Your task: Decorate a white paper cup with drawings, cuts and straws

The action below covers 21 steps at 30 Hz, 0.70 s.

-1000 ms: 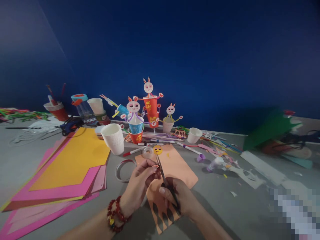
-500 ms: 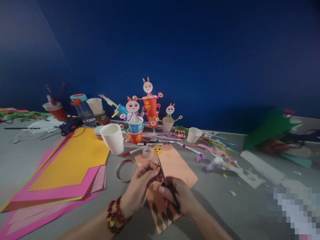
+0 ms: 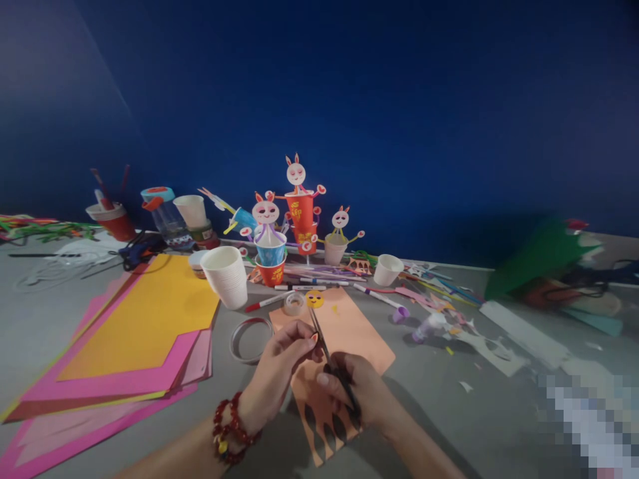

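Between thumb and fingertips, my left hand [image 3: 279, 366] pinches a small orange-and-white paper cutout [image 3: 314, 338]. My right hand [image 3: 367, 392] is wrapped round the black handles of a pair of scissors [image 3: 344, 389]. The blades point away from me, right beside the cutout; I cannot tell whether they touch it. Beneath both hands lies a peach paper sheet [image 3: 362, 326], its near edge cut into scalloped gaps. A round yellow paper face [image 3: 315, 299] rests on the sheet just past the blade tips. Near the left hand lie a large tape roll [image 3: 251, 340] and a smaller one [image 3: 294, 304].
A stack of white paper cups [image 3: 225, 279] stands left of centre, behind coloured paper sheets [image 3: 144, 319]. Rabbit-faced cup figures [image 3: 269, 249] stand at the back. Markers [image 3: 377, 294], a glue stick [image 3: 428, 327] and paper scraps [image 3: 492, 352] lie to the right.
Almost nothing differs. Both hands, the scissors and the cutout keep nearly the same place, with the blades looking slightly closer together.
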Motion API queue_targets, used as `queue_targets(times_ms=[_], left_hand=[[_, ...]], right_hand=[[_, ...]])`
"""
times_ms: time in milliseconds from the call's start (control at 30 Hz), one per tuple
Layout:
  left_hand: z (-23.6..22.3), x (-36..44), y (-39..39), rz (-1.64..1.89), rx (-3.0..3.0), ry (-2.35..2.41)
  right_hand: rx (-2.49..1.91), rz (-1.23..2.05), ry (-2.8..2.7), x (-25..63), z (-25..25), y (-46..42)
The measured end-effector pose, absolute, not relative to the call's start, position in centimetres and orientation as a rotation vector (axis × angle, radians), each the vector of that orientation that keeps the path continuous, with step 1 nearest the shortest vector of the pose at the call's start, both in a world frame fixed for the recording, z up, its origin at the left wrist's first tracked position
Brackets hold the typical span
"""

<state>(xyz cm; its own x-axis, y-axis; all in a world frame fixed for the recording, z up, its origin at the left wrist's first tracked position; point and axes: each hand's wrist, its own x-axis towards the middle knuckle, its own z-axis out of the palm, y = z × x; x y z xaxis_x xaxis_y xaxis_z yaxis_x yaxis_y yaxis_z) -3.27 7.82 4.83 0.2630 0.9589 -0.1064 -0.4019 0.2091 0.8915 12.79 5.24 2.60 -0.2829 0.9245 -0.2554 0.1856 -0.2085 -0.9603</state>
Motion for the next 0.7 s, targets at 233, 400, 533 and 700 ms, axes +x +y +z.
queue_targets(times_ms=[233, 400, 533, 700], left_hand=[[4.63, -3.28, 7.89, 1.112, 0.872, 0.798], [4.61, -3.28, 7.87, 1.11, 0.865, 0.802], [4.78, -3.21, 7.79, 1.113, 0.858, 0.783], [4.75, -3.28, 7.79, 1.111, 0.869, 0.776]], right_hand=[[-1.355, 1.504, -1.476, 12.87, 2.46, 5.13], [-1.342, 1.532, -1.481, 12.9, 2.76, 5.09], [-1.329, 1.532, -1.491, 12.89, 2.79, 5.21], [-1.306, 1.532, -1.5, 12.96, 2.45, 5.28]])
